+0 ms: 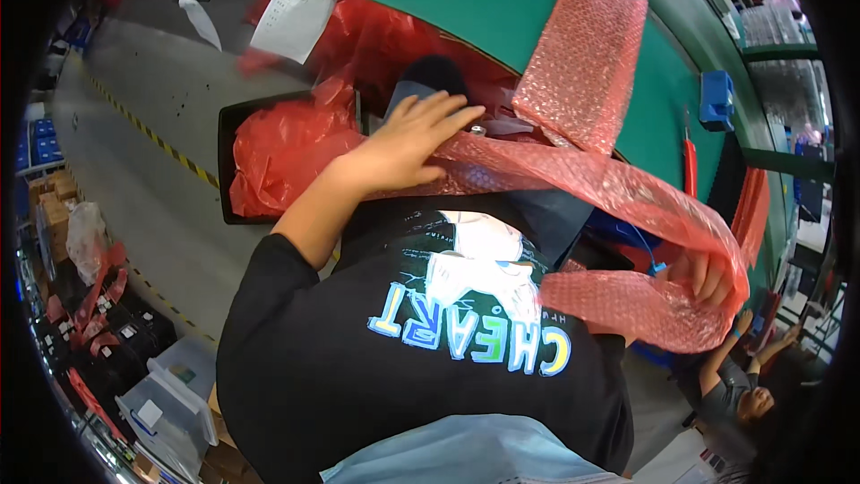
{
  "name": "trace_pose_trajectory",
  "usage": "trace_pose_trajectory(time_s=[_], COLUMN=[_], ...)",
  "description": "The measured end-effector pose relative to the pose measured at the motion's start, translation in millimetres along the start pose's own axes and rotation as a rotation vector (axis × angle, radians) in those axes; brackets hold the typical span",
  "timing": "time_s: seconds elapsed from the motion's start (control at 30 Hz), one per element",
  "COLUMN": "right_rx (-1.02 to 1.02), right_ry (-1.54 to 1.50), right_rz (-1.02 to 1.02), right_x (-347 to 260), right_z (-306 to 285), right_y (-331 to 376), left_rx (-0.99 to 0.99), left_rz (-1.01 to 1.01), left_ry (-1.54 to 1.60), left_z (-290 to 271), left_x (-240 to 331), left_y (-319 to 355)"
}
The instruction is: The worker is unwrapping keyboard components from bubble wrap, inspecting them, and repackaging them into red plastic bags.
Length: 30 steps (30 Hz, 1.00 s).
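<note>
This looks like an industrial workshop, probably a packing area. A long strip of translucent red bubble wrap [627,184] runs between the left fingers [457,124] and the right fingers [702,274]. Beyond the left fingers stretches a broad green-topped table [475,0]. To their left, yellow-and-black striped tape [179,159] marks the smooth grey floor [152,99]; well apart past it stand brown cardboard boxes [55,211] and a large clear plastic bin [157,435]. Down and right of the right fingers is a co-worker in dark grey clothing [733,396].
</note>
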State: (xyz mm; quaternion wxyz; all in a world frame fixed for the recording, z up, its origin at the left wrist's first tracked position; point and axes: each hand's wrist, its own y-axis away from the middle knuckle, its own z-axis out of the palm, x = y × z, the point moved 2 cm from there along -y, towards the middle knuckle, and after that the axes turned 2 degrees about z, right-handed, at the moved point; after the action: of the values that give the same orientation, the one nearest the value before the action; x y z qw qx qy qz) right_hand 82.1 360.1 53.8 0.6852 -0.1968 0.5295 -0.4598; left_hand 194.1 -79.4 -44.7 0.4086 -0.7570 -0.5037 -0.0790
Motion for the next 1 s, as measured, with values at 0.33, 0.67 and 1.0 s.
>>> trace_pose_trajectory(time_s=[0.33,0.67,1.0], right_rx=[0.511,1.018,0.179], right_ry=[-0.594,0.194,1.009], right_rz=[0.041,0.254,1.387], right_x=[46.7,116.2,230.5], right_z=[21.9,14.9,60.4], right_y=[-27.6,-42.2,0.4], left_rx=[-0.081,-0.205,-0.268], left_rz=[-0.546,-0.915,-0.804], left_ry=[0.602,0.729,0.769], left_z=[-5.3,-63.6,-67.1], left_x=[-75.4,-85.0,-68.5], left_y=[30.3,83.1,94.0])
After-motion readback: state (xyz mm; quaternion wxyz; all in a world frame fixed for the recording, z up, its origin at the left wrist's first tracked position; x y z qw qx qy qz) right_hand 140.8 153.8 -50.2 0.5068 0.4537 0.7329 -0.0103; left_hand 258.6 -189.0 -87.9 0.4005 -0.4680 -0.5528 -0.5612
